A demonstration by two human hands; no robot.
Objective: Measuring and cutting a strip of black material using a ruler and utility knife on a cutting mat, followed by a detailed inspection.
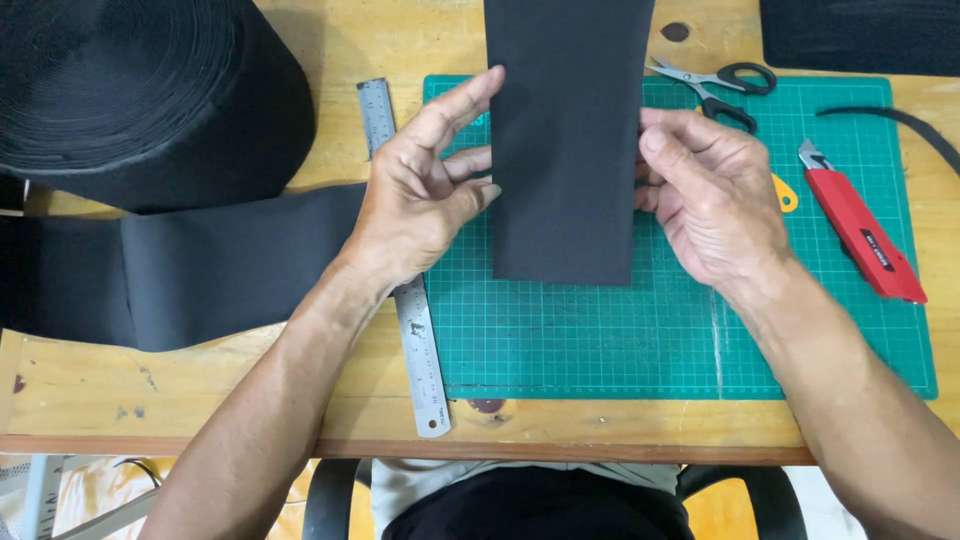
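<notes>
A cut strip of black fabric [565, 140] lies lengthwise on the green cutting mat [600, 340], running off the top of the view. My left hand [425, 190] rests at the strip's left edge, fingers spread and fingertips touching the fabric. Against the strip's right edge my right hand [705, 195] has its thumb and fingers curled, pinching or pressing it. A steel ruler [405, 260] lies under my left wrist, along the mat's left side.
A big roll of black fabric [140, 90] sits at the top left, its loose end [200, 265] spread over the wooden table [200, 400]. Scissors [715, 85], a red utility knife [860, 230] and a thin black offcut [900, 120] lie to the right.
</notes>
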